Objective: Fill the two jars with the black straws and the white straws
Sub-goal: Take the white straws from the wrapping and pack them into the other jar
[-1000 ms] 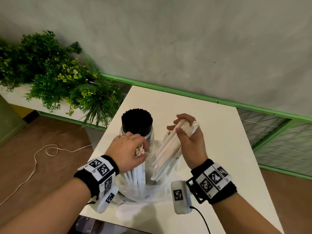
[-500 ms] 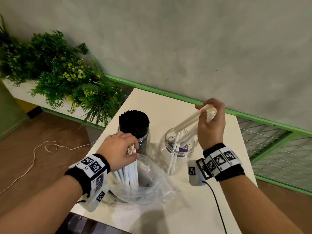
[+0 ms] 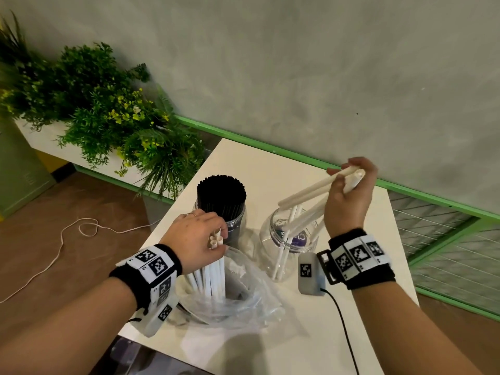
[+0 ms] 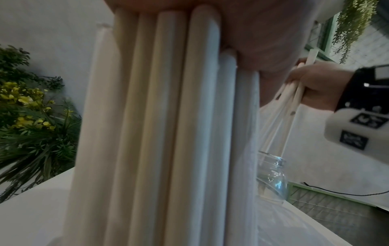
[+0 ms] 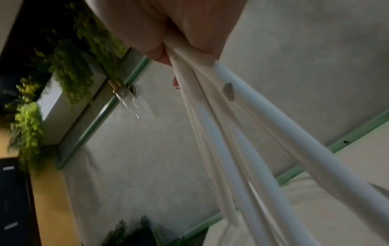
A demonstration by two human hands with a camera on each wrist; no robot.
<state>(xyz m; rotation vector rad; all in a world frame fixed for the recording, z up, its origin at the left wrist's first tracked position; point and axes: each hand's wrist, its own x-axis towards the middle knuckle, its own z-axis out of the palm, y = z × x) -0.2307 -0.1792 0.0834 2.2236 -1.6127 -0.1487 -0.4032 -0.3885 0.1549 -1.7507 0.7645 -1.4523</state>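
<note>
Head view, nearest first: the left hand has its fingers curled round the upper ends of a bundle of white straws. That bundle stands nearly upright, directly below the hand, with its lower ends inside a crumpled clear plastic bag on the tabletop. In the left wrist view the bundle fills the frame as parallel, matt, off-white tubes, all of one thickness.

Beyond the bag and to its right, the clear jar stands upright on the tabletop, below and to the left of the right hand. It is nearer that hand than the left one. A few white straws already lean inside it, and a dark label shows through its wall.

The right hand is raised above the jar mouth and pinches the upper ends of a small fan of white straws. Their long axes slope from the hand down and left towards the jar opening. The lower ends splay apart in the right wrist view. One straw appears to lie across the rim rather than inside it; the others point into the mouth. Judgement: the next move depends on closing this fan so that every lower end falls within the rim before release.

Beyond the left hand, the second jar is packed full with black straws, upright, with level tops.
</note>
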